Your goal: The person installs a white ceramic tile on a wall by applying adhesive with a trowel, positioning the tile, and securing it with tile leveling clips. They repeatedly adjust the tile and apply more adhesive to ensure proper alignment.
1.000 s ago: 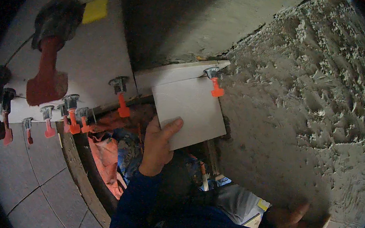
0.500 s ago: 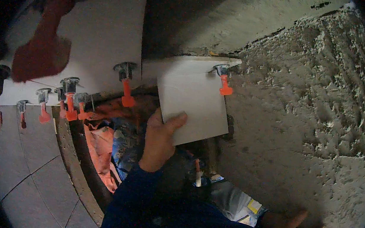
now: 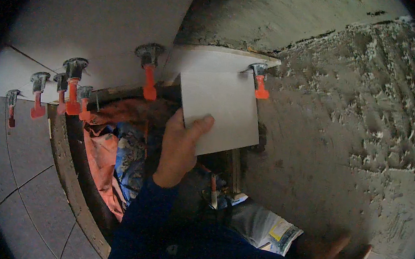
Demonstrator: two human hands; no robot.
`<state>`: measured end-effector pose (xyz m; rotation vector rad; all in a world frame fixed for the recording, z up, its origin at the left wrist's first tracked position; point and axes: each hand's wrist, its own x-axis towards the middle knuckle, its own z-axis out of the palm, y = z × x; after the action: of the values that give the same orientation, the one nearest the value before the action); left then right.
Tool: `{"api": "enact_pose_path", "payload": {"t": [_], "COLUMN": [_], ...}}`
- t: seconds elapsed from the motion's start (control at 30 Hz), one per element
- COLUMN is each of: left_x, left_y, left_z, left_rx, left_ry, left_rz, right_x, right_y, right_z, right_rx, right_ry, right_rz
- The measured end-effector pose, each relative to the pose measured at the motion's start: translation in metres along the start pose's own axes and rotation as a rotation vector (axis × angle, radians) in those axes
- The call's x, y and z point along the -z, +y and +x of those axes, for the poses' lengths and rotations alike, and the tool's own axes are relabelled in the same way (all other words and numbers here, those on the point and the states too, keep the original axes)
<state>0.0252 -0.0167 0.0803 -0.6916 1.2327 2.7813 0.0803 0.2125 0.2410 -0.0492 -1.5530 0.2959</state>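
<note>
My left hand [image 3: 180,144] grips a pale, roughly square cut tile [image 3: 223,113] by its lower left edge, thumb on its face, other fingers behind. The tile's top edge meets a narrow pale strip of tile [image 3: 213,60]. A tile levelling clip [image 3: 260,82] with a red T-shaped stem and grey cap sits at that joint, at the upper right corner. My right hand [image 3: 342,250] is low on the right by the mortar-covered wall, dim, thumb and fingers apart, with nothing visible in it. Whether it touches the wall, I cannot tell.
Rough grey mortar [image 3: 338,106] covers the right wall. Several more red clips [image 3: 74,88] hang along the large pale tiles [image 3: 99,16] at upper left. Grey tiles [image 3: 22,162] lie at lower left beside an orange cloth [image 3: 102,150]. A grey bag [image 3: 258,223] lies below.
The view has shifted, and the large blurred red clip at upper left is out of sight. My left hand keeps its hold on the tile; my right hand stays low right.
</note>
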Motion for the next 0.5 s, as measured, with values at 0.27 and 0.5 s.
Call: {"api": "enact_pose_path", "payload": {"t": [0.27,0.5], "left_x": [0.018,0.011], "left_y": [0.001,0.014], "left_z": [-0.011,-0.033], "left_rx": [0.051,-0.072], "left_ry": [0.032,0.037], "left_rz": [0.117,0.044], "right_x": [0.008,0.011], "right_y": [0.01,0.013], "right_z": [0.008,0.016], "right_rx": [0.114,0.266], "right_ry": [-0.105,-0.244], "right_rz": [0.028,0.033]}}
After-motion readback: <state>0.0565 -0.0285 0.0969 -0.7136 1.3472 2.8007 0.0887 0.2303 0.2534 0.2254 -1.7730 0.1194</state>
